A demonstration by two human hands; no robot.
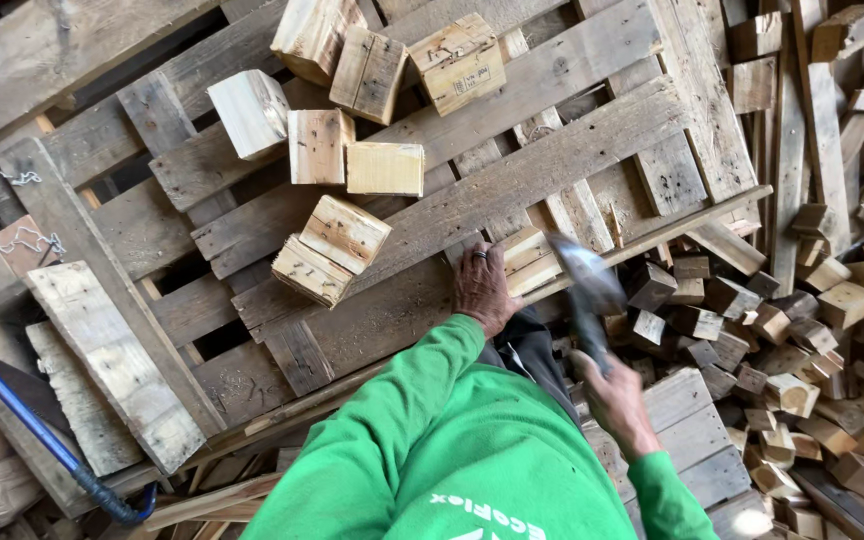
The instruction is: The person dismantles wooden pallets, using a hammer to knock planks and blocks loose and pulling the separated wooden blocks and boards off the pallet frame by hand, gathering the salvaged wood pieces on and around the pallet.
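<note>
My left hand (480, 290), with a ring on one finger, reaches onto a weathered wooden pallet (552, 160) and grips a pale wood block (529, 262) at the pallet's near edge. My right hand (617, 402) is closed round the handle of a hammer (588, 290). Its head is motion-blurred and hangs just right of the block. Both arms are in green sleeves.
Several cut wood blocks (347, 150) lie loose on the pallet's planks. A heap of small blocks and offcuts (782, 340) fills the right side. A loose grey plank (112, 365) and a blue bar (22, 410) lie at the left, near a chain (17, 240).
</note>
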